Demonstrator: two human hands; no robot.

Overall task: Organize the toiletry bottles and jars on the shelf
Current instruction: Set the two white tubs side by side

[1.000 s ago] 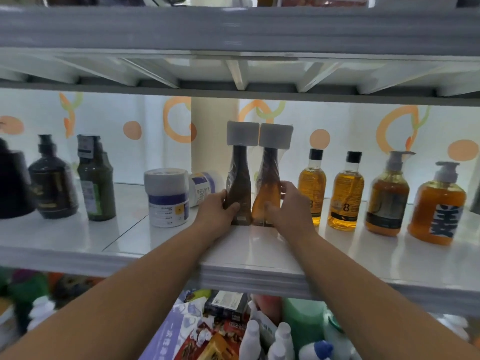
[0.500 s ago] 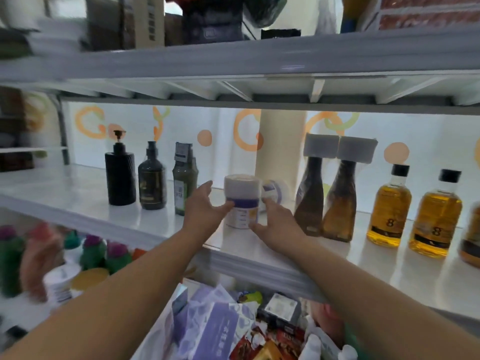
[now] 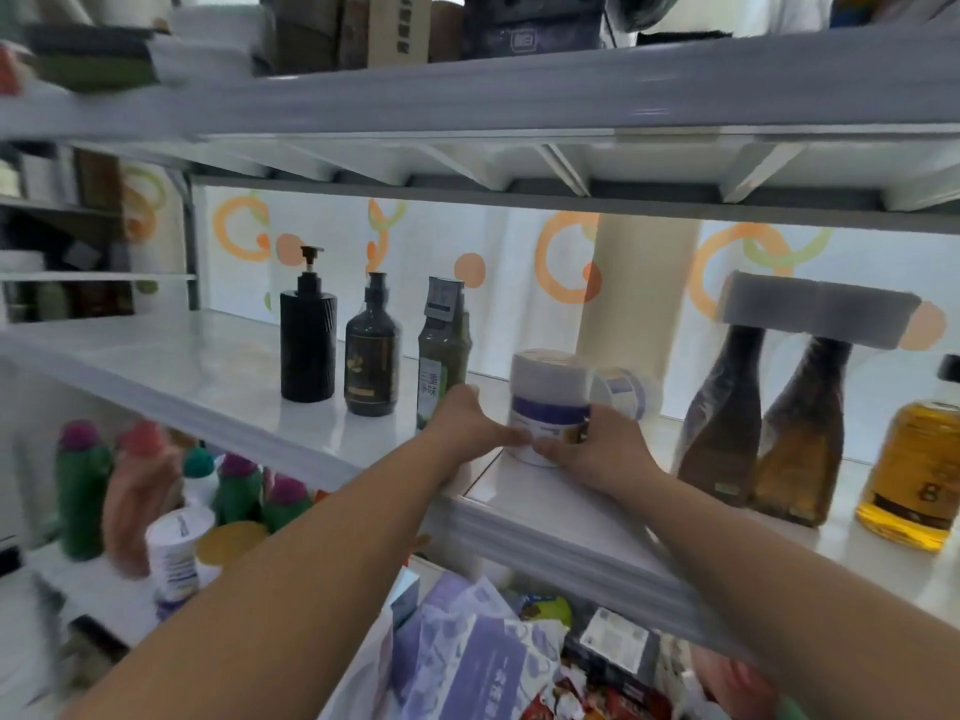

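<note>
A white jar with a purple band [image 3: 549,396] stands upright near the front of the white shelf [image 3: 208,376]. My left hand [image 3: 465,423] grips its lower left side and my right hand [image 3: 602,449] grips its lower right side. A second white jar [image 3: 626,389] lies on its side just behind it. To the left stand a black pump bottle [image 3: 307,335], a dark round pump bottle [image 3: 372,356] and a green bottle [image 3: 441,350]. To the right stand two brown bottles with grey caps [image 3: 724,407] [image 3: 802,433] and an amber bottle [image 3: 914,465].
The shelf's front edge [image 3: 571,543] runs below my wrists. A lower shelf at left holds green bottles with coloured caps [image 3: 83,491] and a white jar [image 3: 174,553]. Packets and bags [image 3: 467,662] fill the space below. An upper shelf [image 3: 467,101] carries boxes.
My hands left the two brown grey-capped bottles, moved left and closed around the white jar with the purple band. The view has swung to the left.
</note>
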